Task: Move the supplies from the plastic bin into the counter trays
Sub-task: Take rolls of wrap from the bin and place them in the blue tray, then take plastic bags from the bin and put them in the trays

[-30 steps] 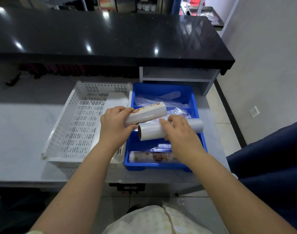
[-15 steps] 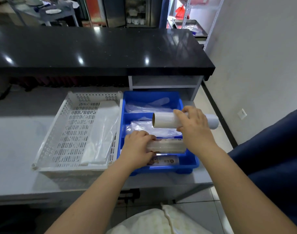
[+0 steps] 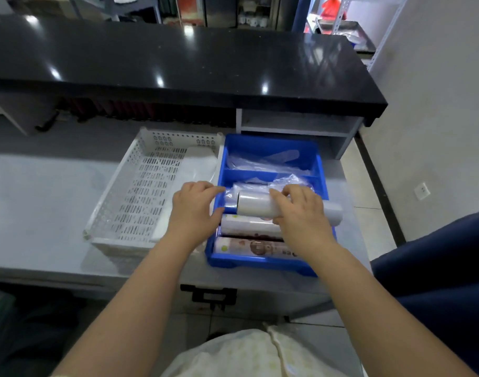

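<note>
A blue tray (image 3: 271,145) with compartments sits on the grey counter, next to a white perforated bin (image 3: 140,191). My right hand (image 3: 300,213) grips a plain white roll (image 3: 254,205) and holds it low over the tray's front compartment. Two printed rolls lie there: one (image 3: 246,225) just under the held roll, another (image 3: 254,247) against the front wall. My left hand (image 3: 194,210) hovers at the tray's left wall with fingers spread, holding nothing. Clear plastic bags (image 3: 262,164) fill the tray's rear compartments.
A flat clear plastic packet (image 3: 189,172) lies along the right side of the white bin. A raised black countertop (image 3: 178,66) runs behind, with a small open shelf (image 3: 295,123) under it. A wall stands on the right, and a dark blue surface (image 3: 437,281) is at lower right.
My left hand set its printed roll down in the tray's front compartment and let go, then drew back to the left wall. My right hand lowered the white roll toward the tray.
</note>
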`<state>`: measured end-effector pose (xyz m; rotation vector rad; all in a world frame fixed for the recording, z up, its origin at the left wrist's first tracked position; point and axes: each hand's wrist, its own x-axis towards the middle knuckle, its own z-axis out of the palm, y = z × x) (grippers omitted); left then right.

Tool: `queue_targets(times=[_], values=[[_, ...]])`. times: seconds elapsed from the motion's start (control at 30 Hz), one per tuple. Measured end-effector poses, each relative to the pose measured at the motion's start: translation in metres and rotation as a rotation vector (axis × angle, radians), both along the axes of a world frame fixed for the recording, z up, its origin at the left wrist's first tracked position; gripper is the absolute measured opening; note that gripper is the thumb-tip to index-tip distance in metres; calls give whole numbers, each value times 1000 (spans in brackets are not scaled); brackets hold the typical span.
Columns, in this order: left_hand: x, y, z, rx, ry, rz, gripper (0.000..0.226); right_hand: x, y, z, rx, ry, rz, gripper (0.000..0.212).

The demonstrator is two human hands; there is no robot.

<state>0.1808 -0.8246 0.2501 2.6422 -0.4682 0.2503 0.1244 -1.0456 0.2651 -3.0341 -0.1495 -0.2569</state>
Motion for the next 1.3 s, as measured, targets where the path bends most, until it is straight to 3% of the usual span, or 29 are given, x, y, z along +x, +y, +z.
queue_targets(times=[0.13,0.3,0.47,0.63,0.83,1.17,1.3], values=[[-3,18,8,-32,-19,104,39,-5,26,-21,-85,166,85,68],[-21,13,0,-35,17,101,38,-4,33,-36,-36,227,104,62],[-40,15,-9,-12,24,143,37,9,49,-27,159,115,209,52],[-49,55,-8,5,61,301,38,29,104,-14,211,82,402,46],[-86,156,-1,-11,33,554,38,34,217,-5,208,76,645,47],[-193,421,-7,58,22,975,40,-14,513,-5,140,49,1048,39],[-236,513,-22,68,94,1107,43,-37,619,-15,81,36,1149,45]])
